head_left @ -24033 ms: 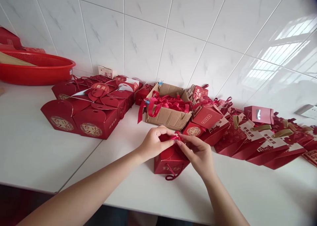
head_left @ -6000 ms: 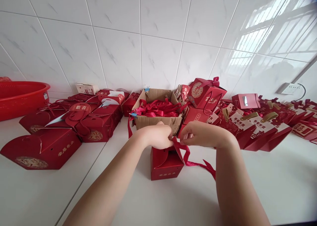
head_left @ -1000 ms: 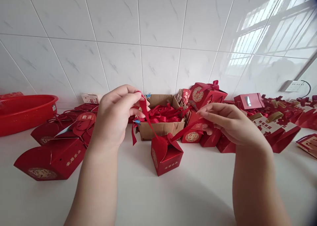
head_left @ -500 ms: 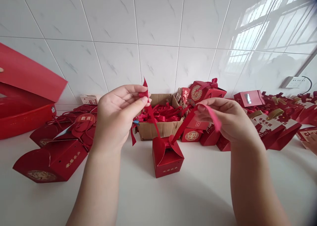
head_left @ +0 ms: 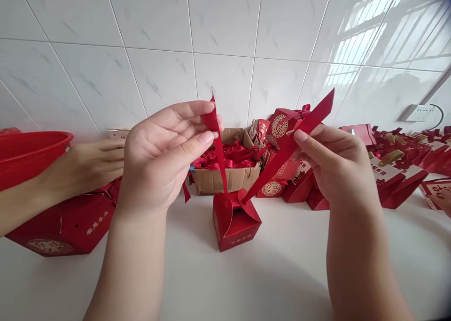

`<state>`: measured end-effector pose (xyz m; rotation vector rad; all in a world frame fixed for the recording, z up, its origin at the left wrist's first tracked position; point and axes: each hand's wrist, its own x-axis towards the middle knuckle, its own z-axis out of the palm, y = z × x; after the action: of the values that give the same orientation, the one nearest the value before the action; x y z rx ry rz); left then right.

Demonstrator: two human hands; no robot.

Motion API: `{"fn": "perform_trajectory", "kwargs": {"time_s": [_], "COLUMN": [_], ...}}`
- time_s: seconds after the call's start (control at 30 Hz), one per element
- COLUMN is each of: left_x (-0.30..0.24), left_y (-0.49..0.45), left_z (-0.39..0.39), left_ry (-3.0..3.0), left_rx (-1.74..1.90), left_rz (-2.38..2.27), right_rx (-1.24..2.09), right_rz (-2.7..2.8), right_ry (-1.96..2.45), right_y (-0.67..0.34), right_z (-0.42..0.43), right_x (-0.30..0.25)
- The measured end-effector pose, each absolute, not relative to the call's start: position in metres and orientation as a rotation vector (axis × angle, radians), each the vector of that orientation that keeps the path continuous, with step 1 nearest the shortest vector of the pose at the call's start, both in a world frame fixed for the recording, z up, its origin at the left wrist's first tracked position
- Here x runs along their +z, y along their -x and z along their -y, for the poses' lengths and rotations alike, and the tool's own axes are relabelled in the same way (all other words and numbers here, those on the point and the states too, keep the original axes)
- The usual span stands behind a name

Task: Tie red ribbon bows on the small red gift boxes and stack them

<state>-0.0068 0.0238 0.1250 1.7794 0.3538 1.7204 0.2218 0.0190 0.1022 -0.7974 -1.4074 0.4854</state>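
A small red gift box (head_left: 237,227) with curved top flaps stands on the white table in front of me. A red ribbon (head_left: 273,171) comes out of its top in two lengths. My left hand (head_left: 165,152) pinches one end between thumb and fingers, above and left of the box. Up to the right, my right hand (head_left: 331,156) is closed on the other end, whose tip sticks out past the thumb. Both lengths run fairly straight down to the flaps, forming a V.
Behind the box, a cardboard box (head_left: 225,180) holds many red ribbons. Finished-looking red boxes (head_left: 391,180) crowd the right. At left are a larger red box (head_left: 63,227), a red basin (head_left: 31,147) and another person's hand (head_left: 88,164). A tiled wall (head_left: 225,20) closes the back.
Both hands have risen slightly, and the right-hand ribbon end now points up instead of drooping. At left, another person's arm has reached in and the big red sheet-like piece is out of view.
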Motion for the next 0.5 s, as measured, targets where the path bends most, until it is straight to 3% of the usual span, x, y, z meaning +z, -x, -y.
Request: {"fn": "perform_trajectory", "kwargs": {"time_s": [0.5], "left_x": [0.126], "left_y": [0.004], "left_z": [-0.020], "left_ry": [-1.768], "left_rx": [1.649], "left_rz": [-0.306], "right_rx": [0.658], "right_rz": [1.519], "right_ry": [0.724], "right_y": [-0.200], "right_z": [-0.021], "right_x": [0.099]}}
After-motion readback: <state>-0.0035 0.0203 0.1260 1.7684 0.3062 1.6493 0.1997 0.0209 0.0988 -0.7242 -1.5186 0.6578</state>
